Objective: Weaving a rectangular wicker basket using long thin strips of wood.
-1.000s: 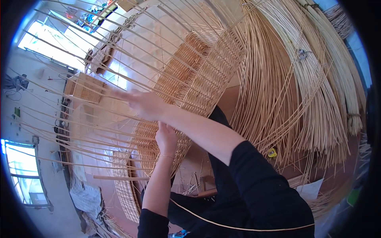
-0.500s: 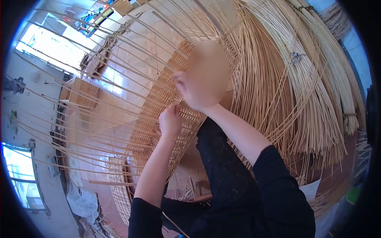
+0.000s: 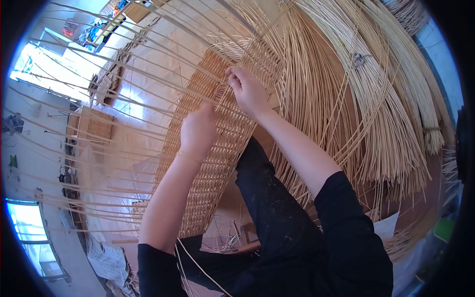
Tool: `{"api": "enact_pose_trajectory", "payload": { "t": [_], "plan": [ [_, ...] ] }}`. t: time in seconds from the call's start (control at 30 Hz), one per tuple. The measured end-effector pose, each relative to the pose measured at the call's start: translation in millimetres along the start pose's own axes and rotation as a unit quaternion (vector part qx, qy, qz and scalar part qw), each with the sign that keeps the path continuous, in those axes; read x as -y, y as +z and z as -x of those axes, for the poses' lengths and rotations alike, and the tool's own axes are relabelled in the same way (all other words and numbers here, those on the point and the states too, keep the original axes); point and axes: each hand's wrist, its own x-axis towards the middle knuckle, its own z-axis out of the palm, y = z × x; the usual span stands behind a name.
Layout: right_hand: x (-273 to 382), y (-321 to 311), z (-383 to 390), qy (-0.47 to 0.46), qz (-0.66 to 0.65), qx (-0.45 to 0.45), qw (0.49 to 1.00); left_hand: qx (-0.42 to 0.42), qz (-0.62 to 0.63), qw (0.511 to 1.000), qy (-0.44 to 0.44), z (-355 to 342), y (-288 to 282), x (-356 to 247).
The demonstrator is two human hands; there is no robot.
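Wicker basket [image 3: 217, 153] sits right under both grips, running diagonally from below the left grip [image 3: 199, 127] to beyond the right grip [image 3: 247, 91]. From my end, left is curled over the weave, blurred; can't tell if it's clamped on anything. Right is just beyond it, fingers bent in at the woven edge; can't tell if a strand is pinched. My read: grips set close so one steadies while the other works the weave. Dark-trousered leg [image 3: 277, 213] just beside the basket, below the right grip, probably bracing it. Cane strand [image 3: 200, 269] trails below the left grip. Long stakes [image 3: 170, 84] fan out left of both grips, unwoven; I'd guess splayed for finger room. Farther right of the grips: loose rods [image 3: 316, 99], then paler tied bundle [image 3: 391, 138], likely parked there for easy reach. Well off left: woven box [image 3: 96, 124].
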Motion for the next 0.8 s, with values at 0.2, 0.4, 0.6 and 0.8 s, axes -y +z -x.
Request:
{"api": "enact_pose_trajectory", "payload": {
  "t": [0.2, 0.4, 0.6, 0.8],
  "plan": [
    [21.8, 10.4, -36.0, -0.189, 0.13, 0.147, 0.962, -0.076, 0.068, 0.991, -0.082, -34.4, 36.2, -12.9],
    [19.3, 13.9, -44.4, 0.033, 0.006, 0.009, 0.999, -0.012, 0.066, 0.993, -0.093, -33.3, 31.2, -19.7],
    [-12.0, -9.0, -29.2, 0.093, 0.126, -0.101, 0.982, -0.04, 0.088, 0.995, -0.019, -4.0, 20.4, -18.9],
    [93.5, 7.7, 91.1, -0.013, -0.078, 0.204, 0.976, -0.053, 0.339, 0.929, -0.137, 115.5, -23.3, 42.4]
  ]
}}
